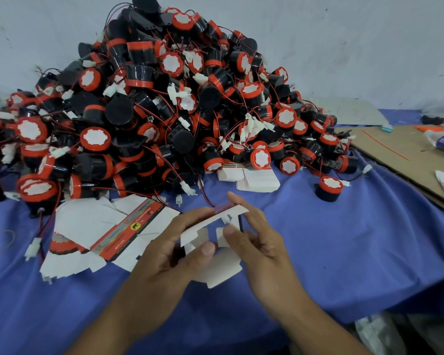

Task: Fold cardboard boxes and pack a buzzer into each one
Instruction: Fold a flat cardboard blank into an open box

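Buzzers [164, 111] are sitting in a huge black-and-red pile at the back, with flat box blanks [100, 234] lying in front of it on the blue cloth [62, 303]. Left hand [164, 254] is gripping a half-folded white cardboard box [221, 270] — thumb curling over a flap — and right hand [262, 244] is pinching its other side. One stray buzzer [328, 188] is sitting further right, near a brown cardboard sheet [408, 155].
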Demonstrator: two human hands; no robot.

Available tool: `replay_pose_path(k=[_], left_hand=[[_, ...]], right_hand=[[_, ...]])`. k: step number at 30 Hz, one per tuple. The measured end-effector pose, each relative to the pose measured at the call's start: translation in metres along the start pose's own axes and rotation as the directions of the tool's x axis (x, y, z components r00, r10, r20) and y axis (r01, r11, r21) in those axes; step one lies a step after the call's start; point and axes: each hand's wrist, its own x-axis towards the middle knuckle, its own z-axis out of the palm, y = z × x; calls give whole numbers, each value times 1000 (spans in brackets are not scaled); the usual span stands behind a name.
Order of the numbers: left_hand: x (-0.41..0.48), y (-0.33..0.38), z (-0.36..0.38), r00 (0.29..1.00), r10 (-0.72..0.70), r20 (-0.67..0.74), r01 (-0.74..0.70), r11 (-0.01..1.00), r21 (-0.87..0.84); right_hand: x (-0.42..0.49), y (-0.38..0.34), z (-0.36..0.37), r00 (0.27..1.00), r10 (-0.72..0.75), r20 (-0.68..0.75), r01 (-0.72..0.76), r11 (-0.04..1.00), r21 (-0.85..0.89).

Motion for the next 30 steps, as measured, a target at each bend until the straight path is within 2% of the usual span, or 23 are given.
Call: replay_pose_path(k=[2, 4, 5, 9, 12, 16, 19, 21, 23, 25, 28, 30], left_hand=[[-2, -1, -4, 997, 75, 20, -77, 975, 207], [-3, -1, -11, 983, 177, 49, -178, 852, 492], [-4, -1, -14, 979, 197, 55, -192, 791, 581], [-5, 2, -18, 958, 272, 91, -262, 702, 662], [-4, 7, -12, 923, 332, 195, -359, 559, 748], [-5, 9, -8, 891, 379, 251, -394, 368, 842], [-5, 9, 0, 850, 422, 316, -477, 362, 801], [-6, 10, 6, 844, 415, 340, -509, 417, 753], [-7, 13, 12, 861, 397, 319, -492, 490, 720], [-8, 15, 15, 884, 395, 252, -447, 550, 705], [-5, 12, 17, 916, 389, 99, -343, 629, 698], [-2, 12, 15, 929, 370, 1, -269, 673, 689]], right_hand=[[0, 0, 1, 1000, 7, -14, -7, 1000, 16], [1, -1, 0, 1000, 9, -23, -8, 1000, 25], [1, -1, -1, 1000, 17, -15, -16, 999, 35], [3, -7, -3, 998, 53, 28, -55, 995, 82], [6, -14, -11, 998, 46, 43, -53, 983, 175], [8, -22, -20, 991, 75, 114, -96, 977, 192], [5, -26, -19, 969, 148, 197, -186, 964, 188], [4, -25, -16, 949, 201, 243, -239, 961, 140], [3, -21, -13, 944, 248, 216, -280, 951, 134], [4, -18, -8, 919, 356, 173, -392, 879, 273], [4, -14, 2, 930, 351, 110, -365, 842, 396], [2, -11, 8, 921, 369, 125, -386, 827, 408]])
